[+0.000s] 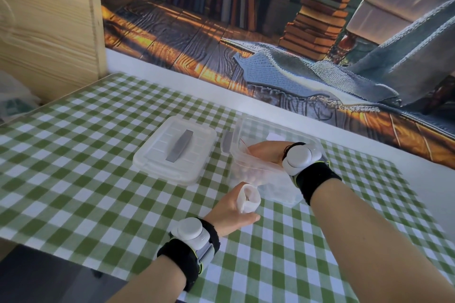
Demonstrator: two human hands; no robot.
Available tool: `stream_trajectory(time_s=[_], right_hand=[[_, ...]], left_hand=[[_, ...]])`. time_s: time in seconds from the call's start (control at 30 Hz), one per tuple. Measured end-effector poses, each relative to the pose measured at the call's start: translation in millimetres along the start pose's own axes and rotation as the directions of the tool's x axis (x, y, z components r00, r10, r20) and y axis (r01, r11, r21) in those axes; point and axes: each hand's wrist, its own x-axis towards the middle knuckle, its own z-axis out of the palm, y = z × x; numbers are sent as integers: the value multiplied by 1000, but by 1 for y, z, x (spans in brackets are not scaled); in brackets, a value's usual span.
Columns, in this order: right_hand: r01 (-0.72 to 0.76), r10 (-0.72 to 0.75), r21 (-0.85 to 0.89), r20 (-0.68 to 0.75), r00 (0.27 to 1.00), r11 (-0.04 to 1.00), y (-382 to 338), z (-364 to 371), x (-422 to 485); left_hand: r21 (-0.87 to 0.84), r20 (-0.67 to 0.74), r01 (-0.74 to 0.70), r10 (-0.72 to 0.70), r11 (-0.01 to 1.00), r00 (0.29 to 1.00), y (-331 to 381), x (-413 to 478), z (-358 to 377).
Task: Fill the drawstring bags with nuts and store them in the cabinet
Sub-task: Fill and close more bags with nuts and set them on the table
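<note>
Just below the middle of the frame, we see the left hand [231,214] curled round a small white fabric drawstring bag [250,198], which it holds upright with the mouth open towards us. The bag sits just in front of a clear plastic storage tub [278,128] on the green-and-white checked tablecloth [98,179]. The right hand [264,152] reaches down into the tub towards the brown nuts [242,172]. Its fingers are hidden behind the cloudy wall, so we cannot tell whether it has anything in them.

We judge the bag to be light, soft and floppy. It would slump without support, so a grip just under the rim should keep the mouth wide. The nuts look small, hard and likely to roll, so a cupped handful would suit them best.

The clear lid with a grey handle [176,149] lies left of the tub. The pale wooden cabinet [49,37] stands at the upper left of the frame.
</note>
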Motion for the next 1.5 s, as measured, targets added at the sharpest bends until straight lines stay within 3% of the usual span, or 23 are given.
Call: stream_trajectory(time_s=[0.23, 0.4, 0.57, 0.67, 0.8, 0.9, 0.97, 1.07, 1.23, 1.5], right_hand=[[36, -34, -23, 84, 996, 999, -2, -1, -4], [81, -108, -310, -72, 992, 947, -6, 0, -10], [131, -244, -432, -217, 945, 892, -8, 0, -16], [193, -303, -361, -280, 911, 912, -3, 1, -24], [301, -285, -28, -421, 861, 953, 9, 1, -43], [353, -210, 296, -421, 883, 888, 18, 5, -63], [359, -202, 387, -390, 899, 849, 24, 13, -74], [397, -245, 366, -397, 884, 842, 29, 32, -83], [488, -395, 61, -504, 768, 871, 37, 63, -84], [468, -424, -31, -480, 768, 883, 51, 82, -66]], left_hand=[[2, -9, 17, -17, 1000, 1000, 0, 1, 0], [-12, -12, 35, -35, 999, 999, 0, 2, 0], [-9, -11, 34, -34, 999, 999, -1, 2, 0], [-12, -9, 32, -32, 999, 999, -1, 1, -1], [-14, -8, 40, -40, 999, 999, 0, 2, 0], [-29, -8, 56, -56, 998, 998, -1, 2, 0], [-40, -7, 64, -64, 997, 998, -1, 2, 0], [-43, -13, 58, -59, 997, 998, 1, 1, 1], [-46, -10, 63, -63, 997, 998, 3, 0, 1], [-43, -8, 54, -55, 998, 998, 0, -1, 1]])
